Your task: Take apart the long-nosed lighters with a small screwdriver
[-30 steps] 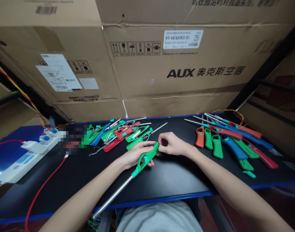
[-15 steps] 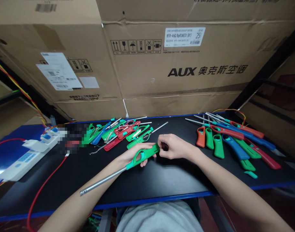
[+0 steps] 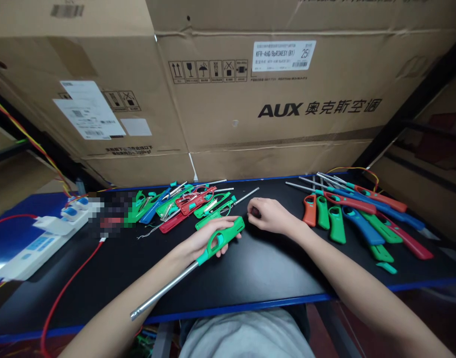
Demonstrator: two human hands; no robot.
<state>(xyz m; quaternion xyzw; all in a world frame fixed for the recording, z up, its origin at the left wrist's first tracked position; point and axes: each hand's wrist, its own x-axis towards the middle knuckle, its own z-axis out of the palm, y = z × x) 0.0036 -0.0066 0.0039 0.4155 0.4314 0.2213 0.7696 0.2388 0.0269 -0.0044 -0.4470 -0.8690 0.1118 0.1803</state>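
Note:
My left hand [image 3: 209,236] is closed around a green lighter [image 3: 228,235], the long-necked kind with a turquoise trigger. Its metal tube slants down toward the table's front edge. My right hand [image 3: 269,215] is curled a little to the right of the lighter's end, apart from it. Something small and dark shows within those fingers, too hidden to name. Behind my left hand lie opened green, red and blue lighter shells [image 3: 196,201] with loose metal tubes and thin wires.
Several coloured lighters [image 3: 362,221] lie at the right, near a small turquoise piece [image 3: 386,268]. A white power strip [image 3: 37,248] with a red cable [image 3: 69,283] occupies the left. A large cardboard box [image 3: 220,109] stands along the back of the black table [image 3: 265,283].
My right hand has come away from the lighter's end, moving slightly up and right. The lighter in my left hand has tilted, its tube tip lower and its end higher.

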